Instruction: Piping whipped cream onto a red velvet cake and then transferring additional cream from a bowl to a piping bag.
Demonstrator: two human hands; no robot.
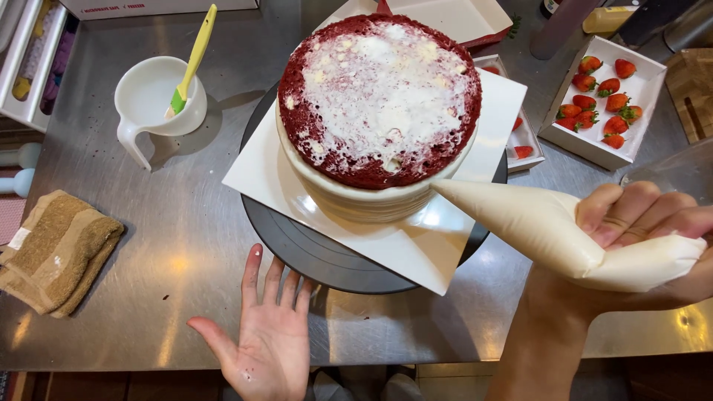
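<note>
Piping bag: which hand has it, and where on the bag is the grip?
The right hand holds the piping bag at its wide rear end, fingers wrapped around it. The left hand holds nothing.

- Bare steel table [186,245] is lying open at near left, between the folded brown towel [56,252] and the dark turntable [327,260]; the left hand [271,334] is spreading there, fingertips at the turntable's edge
- The red cake [379,104] on its white square board [260,174] is filling the middle; the white jug [152,104] with its yellow brush [193,56] is blocking far left
- The strawberry box [601,100] is standing far right; the right hand [639,238] with the piping bag [535,223] is crossing the near right
</note>
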